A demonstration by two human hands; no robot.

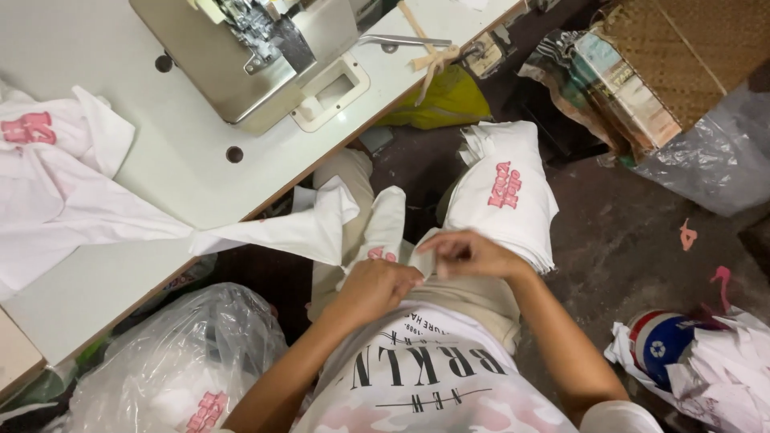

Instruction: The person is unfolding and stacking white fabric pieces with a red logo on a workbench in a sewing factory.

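Both hands (377, 285) (469, 255) grip white cloth (385, 228) beside stacked shirts (505, 196), below sewing table (144, 128).

White table (160, 136) with sewing machine (249, 56), garments (56, 184)

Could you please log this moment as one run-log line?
left hand: grips white fabric piece | right hand: pinches its edge | stack of white garments: on lap
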